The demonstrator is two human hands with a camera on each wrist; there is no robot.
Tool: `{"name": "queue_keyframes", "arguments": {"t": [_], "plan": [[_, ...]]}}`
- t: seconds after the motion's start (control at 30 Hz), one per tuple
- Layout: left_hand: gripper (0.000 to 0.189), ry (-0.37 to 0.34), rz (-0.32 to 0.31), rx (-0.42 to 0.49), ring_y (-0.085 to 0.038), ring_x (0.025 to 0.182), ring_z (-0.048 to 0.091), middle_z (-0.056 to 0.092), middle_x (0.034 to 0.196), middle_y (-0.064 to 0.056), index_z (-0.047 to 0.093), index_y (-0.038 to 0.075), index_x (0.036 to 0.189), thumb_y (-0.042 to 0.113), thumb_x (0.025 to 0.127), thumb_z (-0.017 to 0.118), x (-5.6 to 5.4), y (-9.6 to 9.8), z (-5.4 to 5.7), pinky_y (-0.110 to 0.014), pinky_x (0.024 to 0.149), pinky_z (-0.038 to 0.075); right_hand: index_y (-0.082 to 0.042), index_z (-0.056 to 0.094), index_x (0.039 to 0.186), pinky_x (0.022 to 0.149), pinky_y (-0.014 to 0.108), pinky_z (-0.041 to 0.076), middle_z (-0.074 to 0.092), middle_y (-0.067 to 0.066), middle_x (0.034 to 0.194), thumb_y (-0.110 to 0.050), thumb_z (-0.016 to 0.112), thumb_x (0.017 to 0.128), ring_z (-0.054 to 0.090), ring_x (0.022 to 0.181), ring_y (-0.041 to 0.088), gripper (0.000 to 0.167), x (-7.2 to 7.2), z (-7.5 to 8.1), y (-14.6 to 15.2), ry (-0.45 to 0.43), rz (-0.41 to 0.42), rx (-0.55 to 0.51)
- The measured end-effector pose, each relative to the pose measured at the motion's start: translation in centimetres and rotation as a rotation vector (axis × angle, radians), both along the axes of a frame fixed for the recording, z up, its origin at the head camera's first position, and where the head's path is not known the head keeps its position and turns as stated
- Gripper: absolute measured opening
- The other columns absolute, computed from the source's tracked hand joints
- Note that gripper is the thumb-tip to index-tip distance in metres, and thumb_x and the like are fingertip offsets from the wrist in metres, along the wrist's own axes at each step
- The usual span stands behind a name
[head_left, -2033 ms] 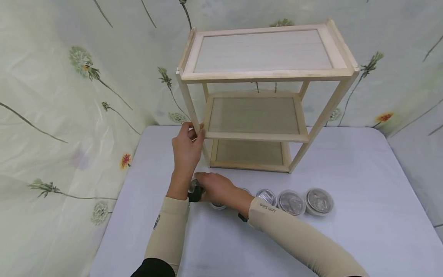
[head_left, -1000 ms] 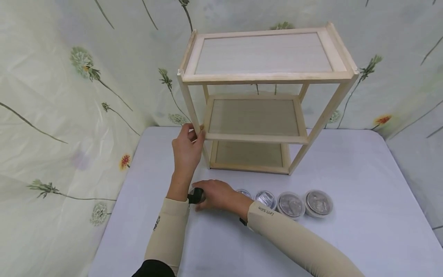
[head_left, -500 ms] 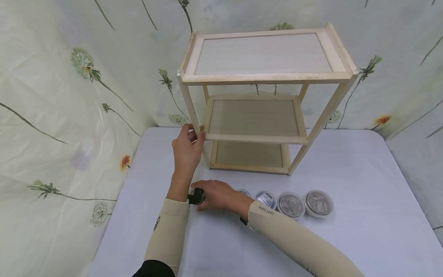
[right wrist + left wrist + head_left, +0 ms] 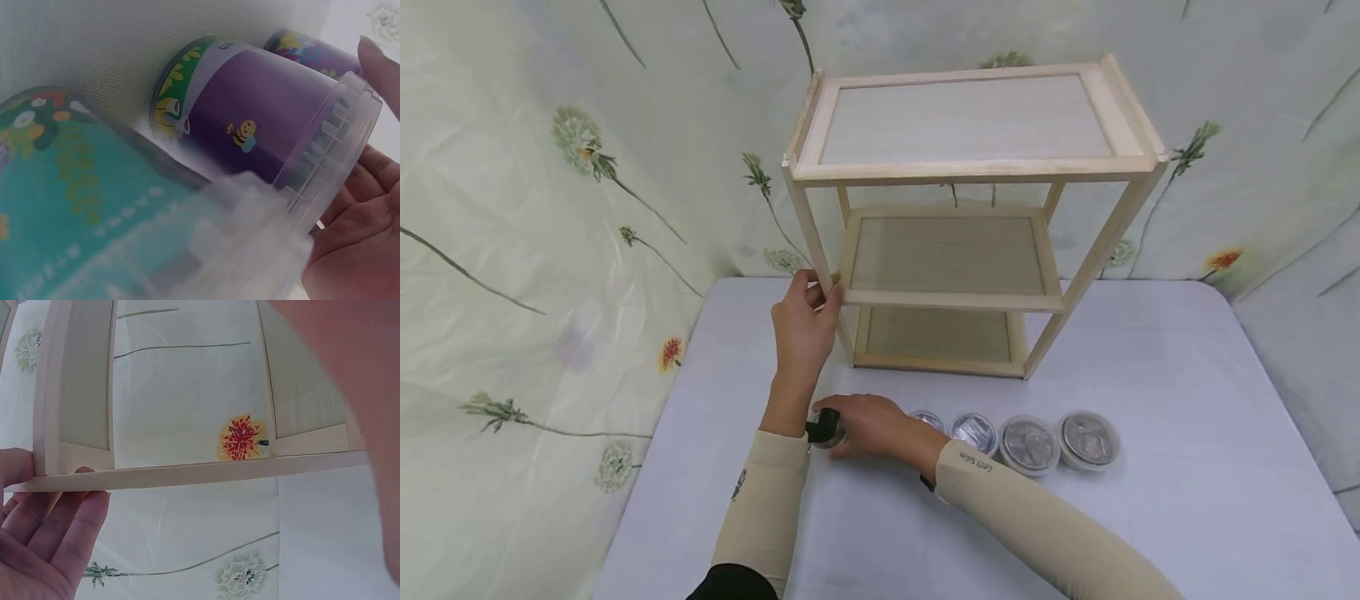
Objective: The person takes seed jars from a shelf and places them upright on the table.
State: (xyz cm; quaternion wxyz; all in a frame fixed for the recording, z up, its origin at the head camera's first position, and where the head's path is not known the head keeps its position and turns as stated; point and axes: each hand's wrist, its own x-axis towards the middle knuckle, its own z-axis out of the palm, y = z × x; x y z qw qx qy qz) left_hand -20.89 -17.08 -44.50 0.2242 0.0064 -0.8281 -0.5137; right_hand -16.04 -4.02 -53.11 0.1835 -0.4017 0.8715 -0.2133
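My left hand [image 4: 805,329] grips the front left leg of a three-tier wooden shelf [image 4: 943,300], at the height of its middle board. In the left wrist view, the fingers [image 4: 84,528] lie against this pale wooden post [image 4: 206,472]. My right hand [image 4: 872,425] reaches across, just beside the left wrist, at the left end of a row of round lidded jars. The right wrist view shows its thumb [image 4: 378,69] at a far purple printed jar [image 4: 312,56], which it seems to hold; the lid is hidden. Nearer stand a purple bee-printed jar [image 4: 250,119] and a teal jar [image 4: 94,206].
More clear-lidded jars, including the rightmost jar [image 4: 1088,440] and its neighbour [image 4: 1028,444], stand in a row before the shelf. A white cloth covers the table [image 4: 1172,500]. A flower-printed sheet [image 4: 550,333] hangs behind and at the sides.
My right hand has come slightly toward me and settled at the row's left end, covering a jar that showed below it earlier. The left hand keeps its grip on the shelf leg.
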Motion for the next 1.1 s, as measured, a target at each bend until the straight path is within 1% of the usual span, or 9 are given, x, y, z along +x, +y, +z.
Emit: {"name": "queue_keyframes", "arguments": {"t": [0.13, 0.2, 0.27, 0.47, 0.7, 0.83, 0.97, 1.03, 1.1], "plan": [[0.021, 0.005, -0.001, -0.002, -0.022, 0.104, 0.076, 0.077, 0.113, -0.013, 0.066, 0.002, 0.12, 0.014, 0.102, 0.07, 0.04, 0.07, 0.11, -0.037, 0.087, 0.061, -0.017, 0.06, 0.145, 0.105, 0.038, 0.049, 0.065, -0.002, 0.14, -0.034, 0.089, 0.085, 0.065, 0.12, 0.02, 0.069, 0.08, -0.31, 0.04, 0.012, -0.001, 0.002], [0.022, 0.003, -0.006, -0.002, -0.022, 0.104, 0.075, 0.077, 0.113, -0.013, 0.066, 0.002, 0.12, 0.014, 0.102, 0.07, 0.03, 0.01, 0.2, -0.038, 0.087, 0.061, -0.016, 0.06, 0.145, 0.113, 0.039, 0.043, 0.066, -0.002, 0.14, -0.033, 0.089, 0.085, 0.065, 0.121, 0.019, 0.069, 0.08, -0.4, -0.02, 0.016, -0.002, -0.001], [0.022, -0.006, -0.008, -0.002, -0.023, 0.104, 0.075, 0.077, 0.113, -0.013, 0.065, 0.002, 0.119, 0.015, 0.102, 0.07, 0.04, -0.06, 0.22, -0.038, 0.087, 0.061, -0.016, 0.06, 0.145, 0.117, 0.039, 0.039, 0.067, -0.002, 0.137, -0.032, 0.089, 0.086, 0.066, 0.12, 0.018, 0.068, 0.13, -0.51, -0.09, 0.022, 0.0, 0.0], [0.021, -0.016, 0.019, -0.007, -0.024, 0.103, 0.076, 0.077, 0.111, -0.013, 0.066, 0.004, 0.118, 0.015, 0.101, 0.072, -0.06, -0.24, -0.1, -0.041, 0.084, 0.062, -0.016, 0.06, 0.145, 0.119, 0.041, 0.036, 0.069, -0.003, 0.133, -0.034, 0.088, 0.087, 0.067, 0.118, 0.018, 0.067, 0.27, -0.69, -0.19, 0.063, 0.025, 0.01], [0.02, -0.005, 0.002, -0.023, -0.023, 0.101, 0.076, 0.078, 0.11, -0.012, 0.067, 0.006, 0.118, 0.015, 0.101, 0.071, -0.67, 0.32, -0.14, -0.041, 0.081, 0.062, -0.014, 0.061, 0.144, 0.121, 0.047, 0.034, 0.067, -0.001, 0.138, -0.033, 0.088, 0.087, 0.063, 0.126, 0.016, 0.067, 0.24, 0.07, 0.3, 0.079, 0.008, 0.008], [0.02, -0.006, 0.004, -0.043, -0.024, 0.101, 0.076, 0.078, 0.109, -0.013, 0.067, 0.005, 0.117, 0.016, 0.101, 0.071, -0.83, 0.61, 0.0, -0.042, 0.082, 0.062, -0.013, 0.061, 0.144, 0.121, 0.049, 0.032, 0.064, 0.001, 0.143, -0.032, 0.088, 0.087, 0.059, 0.131, 0.015, 0.066, 0.13, 0.06, 0.44, 0.093, 0.005, 0.006], [0.021, -0.027, 0.022, -0.055, -0.023, 0.102, 0.076, 0.078, 0.11, -0.01, 0.067, 0.007, 0.117, 0.019, 0.101, 0.072, -0.59, 0.53, -0.18, -0.042, 0.083, 0.062, -0.014, 0.062, 0.142, 0.12, 0.049, 0.034, 0.064, 0.001, 0.14, -0.032, 0.088, 0.087, 0.058, 0.132, 0.014, 0.064, 0.32, -0.23, 0.39, 0.147, 0.033, 0.021], [0.021, -0.024, 0.035, -0.056, -0.022, 0.102, 0.076, 0.078, 0.111, -0.008, 0.067, 0.007, 0.117, 0.02, 0.101, 0.072, -0.47, 0.41, -0.32, -0.042, 0.085, 0.061, -0.014, 0.062, 0.142, 0.12, 0.049, 0.035, 0.064, 0.002, 0.138, -0.033, 0.088, 0.087, 0.057, 0.131, 0.015, 0.063, 0.43, -0.29, 0.36, 0.188, 0.053, 0.026], [0.021, -0.011, 0.033, -0.051, -0.021, 0.102, 0.076, 0.078, 0.111, -0.008, 0.067, 0.007, 0.117, 0.019, 0.101, 0.072, -0.46, 0.37, -0.43, -0.042, 0.085, 0.061, -0.015, 0.061, 0.143, 0.12, 0.048, 0.034, 0.063, 0.002, 0.141, -0.036, 0.087, 0.087, 0.054, 0.135, 0.017, 0.065, 0.5, -0.28, 0.5, 0.222, 0.065, 0.045]]}}
